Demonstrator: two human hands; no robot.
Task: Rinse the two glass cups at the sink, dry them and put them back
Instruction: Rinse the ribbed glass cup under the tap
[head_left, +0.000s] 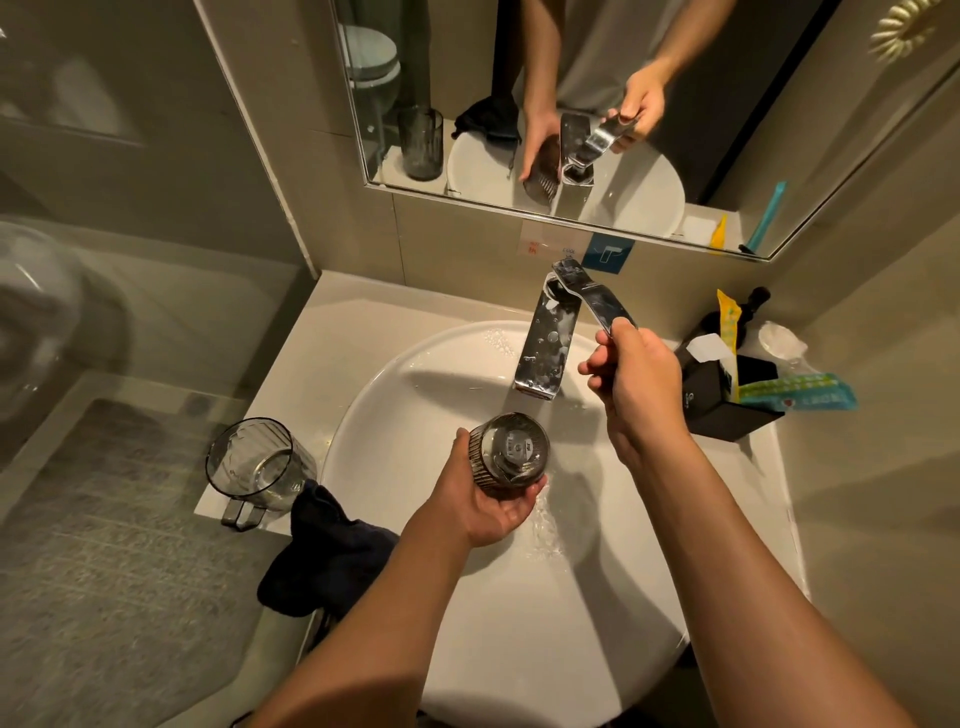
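I am at the rinsing step, and on the first of the two cups. My left hand (493, 506) has its grip wrapped around the ribbed glass cup (509, 454), holding it over the basin (395, 395) just below and in front of the tap spout (545, 348), its mouth turned up toward me. My right hand (636, 382) has a narrow grip pinched on the end of the lever handle (592, 299), which stands raised. I see wet streaks and splashes on the basin under the cup, but I cannot tell for sure whether a stream is running now. The second glass cup (260, 465) sits on the bench to the left of the basin, upright and untouched, just beside a dark cloth (324, 551) that hangs over the bench edge. As I judge it, the next move calls for swirling and tipping this cup out, and shutting the lever, before reaching for the cloth. A wet ribbed glass may slip, so the grip should stay firm.
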